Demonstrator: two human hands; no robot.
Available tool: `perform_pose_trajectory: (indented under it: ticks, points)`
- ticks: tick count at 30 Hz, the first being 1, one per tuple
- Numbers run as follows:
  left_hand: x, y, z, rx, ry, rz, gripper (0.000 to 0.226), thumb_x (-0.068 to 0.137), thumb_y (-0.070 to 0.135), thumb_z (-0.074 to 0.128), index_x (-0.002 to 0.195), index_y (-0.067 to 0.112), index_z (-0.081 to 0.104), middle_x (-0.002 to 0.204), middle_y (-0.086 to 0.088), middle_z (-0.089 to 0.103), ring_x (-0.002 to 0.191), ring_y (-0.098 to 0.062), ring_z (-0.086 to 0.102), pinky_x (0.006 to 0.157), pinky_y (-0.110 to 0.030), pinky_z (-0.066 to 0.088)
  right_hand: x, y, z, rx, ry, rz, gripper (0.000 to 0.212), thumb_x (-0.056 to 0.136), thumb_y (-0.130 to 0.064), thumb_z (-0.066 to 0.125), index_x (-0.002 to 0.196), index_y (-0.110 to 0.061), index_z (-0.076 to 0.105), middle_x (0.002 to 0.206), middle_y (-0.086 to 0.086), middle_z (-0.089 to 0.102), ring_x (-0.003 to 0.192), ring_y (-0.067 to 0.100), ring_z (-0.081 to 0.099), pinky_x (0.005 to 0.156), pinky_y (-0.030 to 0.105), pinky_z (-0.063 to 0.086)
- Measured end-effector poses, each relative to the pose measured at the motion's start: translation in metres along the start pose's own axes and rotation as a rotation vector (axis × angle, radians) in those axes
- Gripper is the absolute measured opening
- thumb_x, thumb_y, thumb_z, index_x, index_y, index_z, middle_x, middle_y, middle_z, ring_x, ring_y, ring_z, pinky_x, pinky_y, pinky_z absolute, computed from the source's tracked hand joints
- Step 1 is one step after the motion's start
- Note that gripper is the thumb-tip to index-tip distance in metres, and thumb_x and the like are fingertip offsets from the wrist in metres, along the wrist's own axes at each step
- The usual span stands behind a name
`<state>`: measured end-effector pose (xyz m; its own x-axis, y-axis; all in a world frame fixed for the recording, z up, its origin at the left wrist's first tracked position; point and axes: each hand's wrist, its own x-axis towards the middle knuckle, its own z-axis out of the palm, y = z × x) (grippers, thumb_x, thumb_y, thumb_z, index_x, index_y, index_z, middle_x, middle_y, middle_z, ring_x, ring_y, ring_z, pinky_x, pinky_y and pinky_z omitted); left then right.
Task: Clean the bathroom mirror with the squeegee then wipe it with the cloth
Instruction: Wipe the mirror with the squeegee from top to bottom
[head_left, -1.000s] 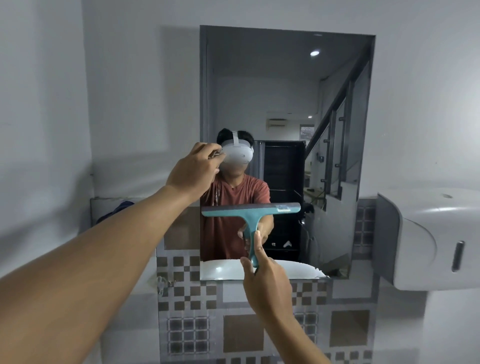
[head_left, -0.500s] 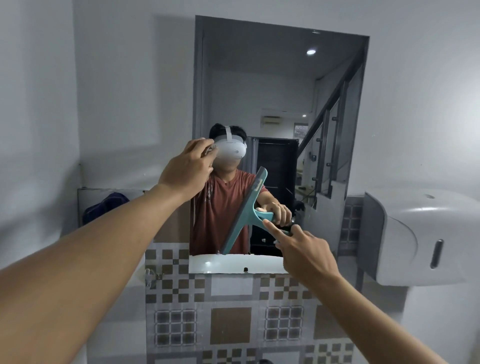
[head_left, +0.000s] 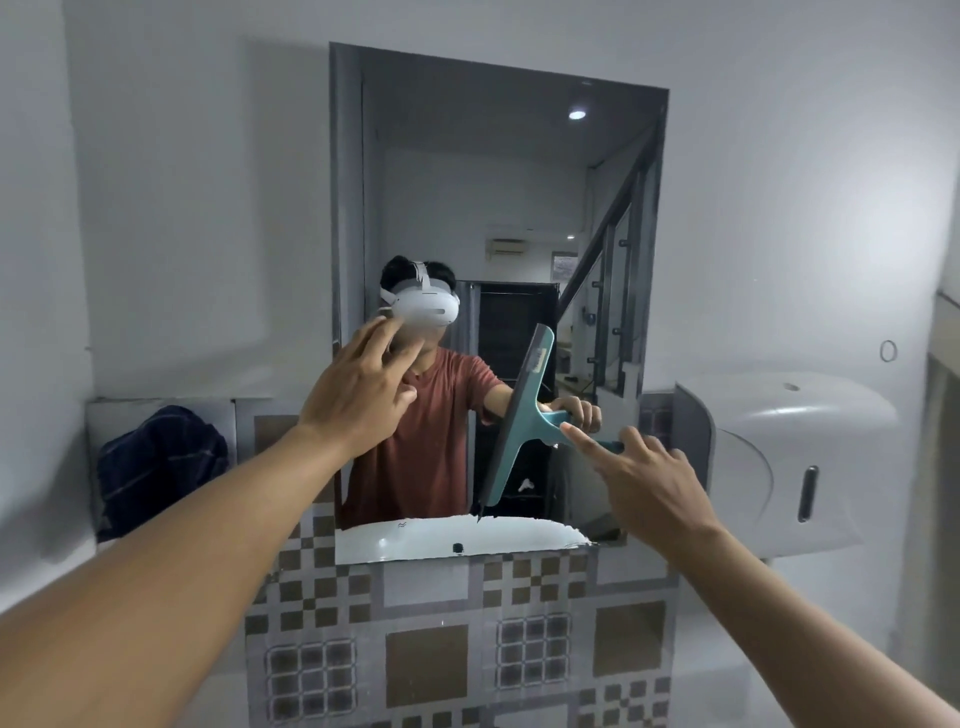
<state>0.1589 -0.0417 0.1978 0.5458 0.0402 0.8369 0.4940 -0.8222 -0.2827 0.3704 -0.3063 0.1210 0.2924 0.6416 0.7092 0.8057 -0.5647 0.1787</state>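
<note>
While a dark blue cloth (head_left: 161, 467) lies bunched on the ledge (head_left: 249, 408) at the far left, the left hand (head_left: 358, 395) is raised in front of the mirror (head_left: 498, 208) with its fingers spread wide and nothing in it. It is up near the mirror's left edge. Further right, the teal squeegee (head_left: 519, 421) stands almost upright, leaning a little, with its long blade close against the lower part of the glass. The right hand (head_left: 644, 483) grips its handle from the right side, and the pointer finger lies straight along the handle. At the far right, a white dispenser (head_left: 789, 462) hangs on the wall, just beside the mirror. Brown and grey tiles (head_left: 457, 639) cover the wall below.
</note>
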Motion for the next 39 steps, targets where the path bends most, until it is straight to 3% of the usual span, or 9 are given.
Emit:
perform_pose_trajectory:
  ticks: [5,9,13,18,24,27,32,36,39]
  points:
    - [0.000,-0.001,-0.002,0.015,-0.039,-0.012,0.072,0.084,0.029,0.077,0.147,0.010,0.048,0.152,-0.019,0.037,0.143,-0.036,0.032,0.115,-0.051,0.037,-0.008,0.006,0.007,0.064,-0.026,0.065,0.065,0.105,-0.024,0.041,0.156,-0.049,0.010,0.107,0.008,0.055,0.088,0.024,0.059,0.077,0.043,0.055]
    - [0.000,-0.001,-0.004,0.018,-0.059,-0.018,0.073,0.083,0.029,0.078,0.147,0.011,0.047,0.153,-0.019,0.036,0.144,-0.036,0.032,0.113,-0.053,0.040,-0.013,0.007,0.015,0.127,-0.039,0.108,0.066,0.104,-0.026,0.044,0.156,-0.048,0.010,0.097,0.009,0.053,0.080,0.026,0.057,0.068,0.043,0.055]
    - [-0.001,0.000,-0.005,0.012,-0.062,-0.023,0.073,0.083,0.028,0.078,0.147,0.011,0.047,0.152,-0.018,0.036,0.144,-0.036,0.032,0.112,-0.054,0.040,-0.022,0.006,0.027,0.179,-0.080,0.188,0.068,0.105,-0.030,0.041,0.153,-0.051,-0.003,0.092,0.004,0.045,0.077,0.025,0.054,0.064,0.042,0.054]
    - [-0.001,0.002,-0.006,-0.003,-0.056,-0.023,0.073,0.083,0.026,0.079,0.146,0.010,0.048,0.152,-0.019,0.038,0.144,-0.036,0.032,0.110,-0.054,0.041,-0.034,0.000,0.035,0.222,-0.055,0.240,0.068,0.105,-0.032,0.040,0.150,-0.053,-0.007,0.085,0.004,0.045,0.065,0.021,0.051,0.050,0.033,0.043]
    - [-0.002,0.003,-0.007,-0.005,-0.044,-0.012,0.072,0.082,0.024,0.079,0.146,0.008,0.048,0.151,-0.019,0.038,0.143,-0.037,0.032,0.108,-0.055,0.041,-0.049,0.000,0.055,0.300,-0.076,0.342,0.068,0.105,-0.035,0.041,0.152,-0.055,-0.005,0.086,0.003,0.047,0.059,0.020,0.050,0.057,0.041,0.057]
    - [-0.002,0.004,-0.007,-0.002,-0.042,-0.010,0.073,0.082,0.022,0.079,0.146,0.008,0.049,0.150,-0.020,0.039,0.140,-0.038,0.033,0.107,-0.056,0.042,-0.057,-0.005,0.059,0.345,-0.106,0.391,0.066,0.106,-0.036,0.039,0.151,-0.055,-0.005,0.090,0.004,0.050,0.062,0.020,0.054,0.060,0.039,0.057]
    - [-0.001,0.001,-0.011,0.002,-0.047,0.014,0.070,0.082,0.022,0.079,0.144,0.008,0.050,0.147,-0.021,0.041,0.139,-0.039,0.035,0.109,-0.057,0.042,-0.072,-0.029,0.069,0.468,-0.151,0.474,0.065,0.107,-0.035,0.039,0.156,-0.049,-0.001,0.092,0.005,0.052,0.065,0.013,0.050,0.056,0.026,0.039]
    - [-0.001,-0.001,-0.014,0.003,-0.049,0.011,0.068,0.081,0.021,0.079,0.142,0.007,0.053,0.146,-0.021,0.043,0.137,-0.039,0.037,0.106,-0.057,0.044,-0.080,-0.048,0.077,0.599,-0.190,0.529,0.070,0.107,-0.025,0.041,0.155,-0.049,-0.003,0.104,0.010,0.063,0.071,0.014,0.055,0.052,0.021,0.037]
    - [-0.002,-0.001,-0.016,-0.007,-0.053,0.015,0.068,0.080,0.019,0.080,0.142,0.006,0.053,0.146,-0.021,0.042,0.137,-0.039,0.036,0.100,-0.058,0.048,-0.084,-0.061,0.078,0.695,-0.203,0.576,0.068,0.108,-0.023,0.039,0.156,-0.047,-0.003,0.097,0.008,0.064,0.072,0.016,0.056,0.052,0.023,0.038]
